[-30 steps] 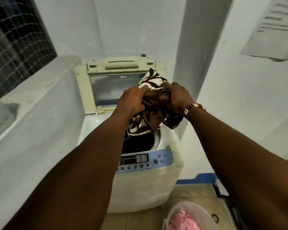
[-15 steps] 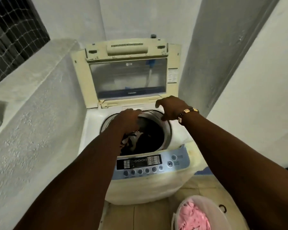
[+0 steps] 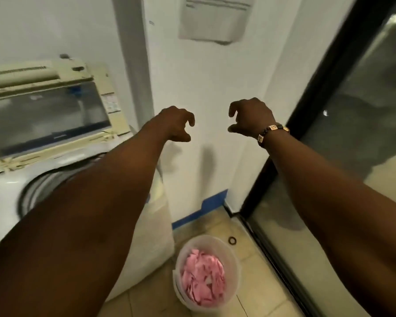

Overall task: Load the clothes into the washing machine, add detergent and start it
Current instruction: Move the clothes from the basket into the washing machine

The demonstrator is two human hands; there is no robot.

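Left hand (image 3: 175, 125): I'm holding it out empty, fingers curled loose.
Right hand (image 3: 252, 118): hanging empty too, half-curled, beaded bracelet (image 3: 270, 131) at wrist.
Washer (image 3: 55, 156): sitting left, lid (image 3: 48, 108) up.
Clothes (image 3: 202, 279): pink, crumpled, lying in translucent round bucket (image 3: 234, 259) on floor.

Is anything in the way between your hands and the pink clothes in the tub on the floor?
Nothing visible is. Both the left hand and right hand are empty and raised in open air, and the pink clothes lie uncovered in the clear round plastic tub below, beside the white washing machine.
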